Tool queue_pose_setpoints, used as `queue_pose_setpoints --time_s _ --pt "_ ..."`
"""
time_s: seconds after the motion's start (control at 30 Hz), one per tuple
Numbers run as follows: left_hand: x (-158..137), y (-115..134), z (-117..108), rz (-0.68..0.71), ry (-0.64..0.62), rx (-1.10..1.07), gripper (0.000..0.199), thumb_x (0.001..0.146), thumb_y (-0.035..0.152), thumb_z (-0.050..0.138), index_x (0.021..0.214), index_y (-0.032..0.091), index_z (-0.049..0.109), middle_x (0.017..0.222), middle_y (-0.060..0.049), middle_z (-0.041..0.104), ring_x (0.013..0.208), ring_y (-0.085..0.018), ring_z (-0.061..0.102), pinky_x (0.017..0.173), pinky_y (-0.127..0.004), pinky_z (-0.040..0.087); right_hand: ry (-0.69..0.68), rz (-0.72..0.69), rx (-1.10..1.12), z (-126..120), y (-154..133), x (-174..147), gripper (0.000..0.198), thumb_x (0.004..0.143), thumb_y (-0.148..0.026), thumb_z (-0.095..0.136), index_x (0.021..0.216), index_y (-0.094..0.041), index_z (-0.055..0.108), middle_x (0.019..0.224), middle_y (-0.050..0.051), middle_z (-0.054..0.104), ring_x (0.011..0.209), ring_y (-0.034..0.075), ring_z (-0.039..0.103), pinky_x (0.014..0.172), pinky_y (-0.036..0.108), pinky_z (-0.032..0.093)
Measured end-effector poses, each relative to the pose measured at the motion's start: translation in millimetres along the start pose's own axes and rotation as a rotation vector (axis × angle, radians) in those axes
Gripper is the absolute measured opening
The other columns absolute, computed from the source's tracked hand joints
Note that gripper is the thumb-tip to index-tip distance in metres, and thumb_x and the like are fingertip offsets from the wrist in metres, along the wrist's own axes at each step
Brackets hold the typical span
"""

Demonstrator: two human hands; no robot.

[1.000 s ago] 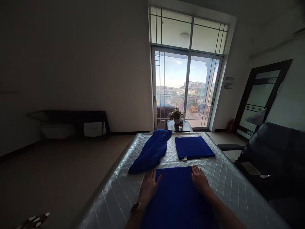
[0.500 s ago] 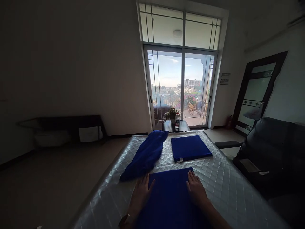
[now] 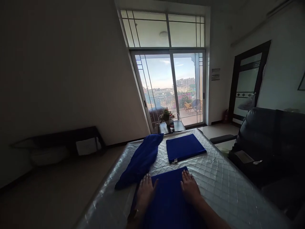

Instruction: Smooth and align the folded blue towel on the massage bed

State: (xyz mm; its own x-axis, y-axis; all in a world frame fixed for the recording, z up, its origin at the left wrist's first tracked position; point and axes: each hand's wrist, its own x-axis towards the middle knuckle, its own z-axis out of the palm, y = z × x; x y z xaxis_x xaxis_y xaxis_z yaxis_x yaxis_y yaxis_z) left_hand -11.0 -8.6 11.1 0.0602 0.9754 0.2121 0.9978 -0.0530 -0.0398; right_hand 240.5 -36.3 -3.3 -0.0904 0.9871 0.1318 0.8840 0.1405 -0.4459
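The left hand and right hand lie flat, apart, on the near blue cloth. Uneven pushing could wrinkle it.

Well beyond the left hand and right hand is a sliding glass door, a wicker chair outside it. Before the door, a small black table bears a potted plant and a bottle. Right of the right hand: a black armchair and, farther off, a dark-framed door with a hanging plastic bag.
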Motion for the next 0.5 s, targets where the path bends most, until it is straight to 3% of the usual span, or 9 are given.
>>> queue_pose_setpoints --time_s 0.17,0.27,0.37,0.5 --pt "0 106 8 0.312 0.005 -0.144 0.058 0.102 0.045 0.026 0.149 0.02 0.049 0.156 -0.011 0.053 0.147 -0.026 0.045 0.119 -0.046 0.041 0.018 -0.022 0.013 5 6 2 0.061 0.096 -0.027 0.031 0.155 -0.014 0.037 0.164 0.01 0.032 0.154 0.024 0.024 0.125 0.046 0.022" --pt "0 141 12 0.445 -0.002 -0.222 0.053 0.102 0.03 0.026 0.152 0.026 0.045 0.159 -0.007 0.048 0.15 -0.025 0.039 0.122 -0.048 0.039 0.036 -0.065 0.009 11 10 2 0.064 0.092 -0.02 0.035 0.156 -0.014 0.034 0.164 0.01 0.033 0.153 0.023 0.026 0.125 0.043 0.023" --pt "2 137 15 0.428 -0.012 -0.252 0.055 0.101 0.03 0.025 0.152 0.024 0.043 0.159 -0.011 0.048 0.15 -0.027 0.038 0.123 -0.051 0.037 0.063 -0.079 0.006 15 13 3 0.063 0.093 -0.021 0.035 0.156 -0.017 0.035 0.163 0.009 0.035 0.153 0.024 0.027 0.125 0.045 0.024" --pt "3 103 20 0.316 -0.026 -0.245 0.06 0.101 0.047 0.024 0.154 0.024 0.04 0.158 -0.012 0.049 0.149 -0.028 0.04 0.122 -0.052 0.038 0.045 -0.031 0.022 12 9 4 0.06 0.098 -0.029 0.027 0.154 -0.011 0.038 0.163 0.013 0.035 0.154 0.025 0.026 0.125 0.046 0.023"
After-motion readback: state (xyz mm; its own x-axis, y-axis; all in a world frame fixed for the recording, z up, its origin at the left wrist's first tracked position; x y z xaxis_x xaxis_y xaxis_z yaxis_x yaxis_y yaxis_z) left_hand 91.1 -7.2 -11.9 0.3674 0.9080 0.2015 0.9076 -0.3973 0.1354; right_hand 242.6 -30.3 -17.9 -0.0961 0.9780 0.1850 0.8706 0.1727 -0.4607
